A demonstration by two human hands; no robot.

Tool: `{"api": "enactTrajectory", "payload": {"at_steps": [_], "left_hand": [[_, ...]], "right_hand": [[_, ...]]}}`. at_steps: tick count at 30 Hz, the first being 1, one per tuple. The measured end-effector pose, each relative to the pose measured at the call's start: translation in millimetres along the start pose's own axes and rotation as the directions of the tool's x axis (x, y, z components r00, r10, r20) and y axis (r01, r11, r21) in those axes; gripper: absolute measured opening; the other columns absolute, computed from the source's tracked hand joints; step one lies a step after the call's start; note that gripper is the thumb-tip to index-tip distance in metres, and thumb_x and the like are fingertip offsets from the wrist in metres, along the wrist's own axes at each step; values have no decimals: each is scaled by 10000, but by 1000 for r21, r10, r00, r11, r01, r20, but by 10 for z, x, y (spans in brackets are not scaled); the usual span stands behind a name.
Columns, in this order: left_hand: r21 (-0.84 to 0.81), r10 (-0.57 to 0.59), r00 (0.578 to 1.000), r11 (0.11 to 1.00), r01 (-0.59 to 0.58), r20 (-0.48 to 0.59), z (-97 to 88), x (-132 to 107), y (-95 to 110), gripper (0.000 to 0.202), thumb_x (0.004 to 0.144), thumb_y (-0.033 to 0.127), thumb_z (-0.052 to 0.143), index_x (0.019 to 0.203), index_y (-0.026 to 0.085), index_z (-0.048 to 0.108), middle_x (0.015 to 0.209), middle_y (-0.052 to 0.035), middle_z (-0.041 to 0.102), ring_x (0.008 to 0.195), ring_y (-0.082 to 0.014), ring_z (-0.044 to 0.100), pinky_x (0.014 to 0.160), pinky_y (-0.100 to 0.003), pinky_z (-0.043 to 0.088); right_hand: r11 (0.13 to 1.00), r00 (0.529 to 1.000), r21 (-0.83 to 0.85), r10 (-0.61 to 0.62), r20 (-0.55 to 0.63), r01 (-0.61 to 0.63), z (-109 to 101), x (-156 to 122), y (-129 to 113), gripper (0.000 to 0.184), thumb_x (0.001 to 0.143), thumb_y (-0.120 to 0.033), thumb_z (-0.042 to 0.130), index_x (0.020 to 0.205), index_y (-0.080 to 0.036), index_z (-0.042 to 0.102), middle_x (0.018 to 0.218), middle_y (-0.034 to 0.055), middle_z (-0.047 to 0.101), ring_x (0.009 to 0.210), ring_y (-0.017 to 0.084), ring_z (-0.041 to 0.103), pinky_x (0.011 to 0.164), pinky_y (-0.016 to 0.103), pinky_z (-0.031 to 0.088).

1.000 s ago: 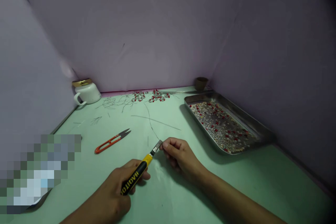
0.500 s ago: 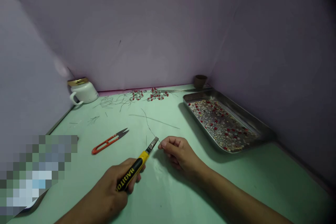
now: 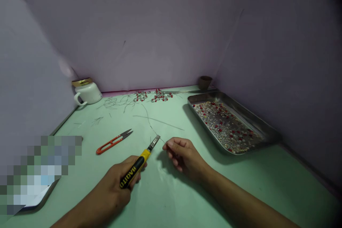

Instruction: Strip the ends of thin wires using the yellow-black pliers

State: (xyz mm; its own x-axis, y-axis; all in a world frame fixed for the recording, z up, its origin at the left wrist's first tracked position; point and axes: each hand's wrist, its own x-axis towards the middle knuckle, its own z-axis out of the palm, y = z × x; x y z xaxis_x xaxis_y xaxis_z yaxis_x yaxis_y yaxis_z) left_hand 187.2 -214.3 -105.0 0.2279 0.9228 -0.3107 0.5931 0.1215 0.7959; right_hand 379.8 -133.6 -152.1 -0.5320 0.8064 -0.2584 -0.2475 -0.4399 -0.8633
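Note:
My left hand (image 3: pixel 124 174) is wrapped round the handle of a yellow and black utility knife (image 3: pixel 135 168), its metal blade pointing up and away to the right. The thumb and fingers of my right hand (image 3: pixel 183 155) pinch the near end of a thin dark wire (image 3: pixel 148 121). This wire runs from the right fingertips past the knife's tip and on over the green table. The blade end lies at the wire, but whether it touches is too fine to tell. Left of the knife are orange thread snips (image 3: pixel 113 142), lying with their blades apart.
On the right stands a metal tray (image 3: pixel 211 135) of red, white and clear beads. Beaded wire pieces (image 3: pixel 162 95) and loose wires (image 3: pixel 112 102) lie at the back. A white mug (image 3: pixel 89 93), a small brown pot (image 3: pixel 205 82) and a blurred-out device (image 3: pixel 40 174) stand or lie around the edges.
The knife tip has shifted slightly along the wire, away from my right fingertips. The wire's far end has swung a little towards the back. The whole view has shifted slightly.

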Motion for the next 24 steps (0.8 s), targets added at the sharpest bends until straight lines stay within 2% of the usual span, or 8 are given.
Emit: {"api": "enactTrajectory", "payload": {"at_steps": [3, 8, 14, 21, 24], "left_hand": [[-41, 17, 1000, 999, -17, -4, 21, 9, -48, 287, 449, 74, 333, 692, 199, 424, 702, 22, 442, 635, -138, 422, 560, -265, 317], [-89, 90, 994, 992, -85, 55, 27, -17, -47, 215, 427, 92, 335, 613, 190, 383, 846, -17, 527, 777, -175, 471, 665, -292, 346], [-103, 46, 998, 994, -40, 49, 33, -97, 140, 217, 441, 91, 330, 626, 201, 352, 725, 27, 423, 662, -139, 416, 567, -263, 316], [42, -35, 999, 998, 36, -26, 82, -84, 101, 258, 454, 31, 309, 638, 210, 331, 636, 49, 393, 624, -130, 408, 543, -254, 300], [1, -11, 1000, 1000, 11, 12, 59, -74, 79, 285, 443, 43, 320, 667, 204, 390, 660, 41, 414, 643, -135, 424, 559, -258, 315]], "right_hand": [[999, 1000, -43, -11, -14, 10, 10, -2, -3, 225, 672, -358, 662, 687, -137, 620, 485, -57, 478, 317, 25, 344, 262, 145, 224], [992, 994, -112, -62, -94, 51, 40, -5, 10, 227, 641, -355, 662, 669, -139, 596, 419, -82, 429, 294, 25, 302, 260, 146, 197], [982, 990, -177, -82, -116, 61, 53, 2, 42, 226, 653, -362, 643, 638, -150, 567, 365, -98, 389, 283, 31, 288, 271, 153, 212], [961, 981, -269, -116, -156, 71, 73, 10, 40, 171, 672, -306, 617, 618, -150, 570, 362, -102, 369, 285, 31, 282, 290, 168, 215], [954, 978, -292, -116, -174, 61, 84, 5, 33, 161, 678, -295, 602, 618, -151, 565, 369, -99, 370, 291, 33, 288, 293, 170, 214]]}}
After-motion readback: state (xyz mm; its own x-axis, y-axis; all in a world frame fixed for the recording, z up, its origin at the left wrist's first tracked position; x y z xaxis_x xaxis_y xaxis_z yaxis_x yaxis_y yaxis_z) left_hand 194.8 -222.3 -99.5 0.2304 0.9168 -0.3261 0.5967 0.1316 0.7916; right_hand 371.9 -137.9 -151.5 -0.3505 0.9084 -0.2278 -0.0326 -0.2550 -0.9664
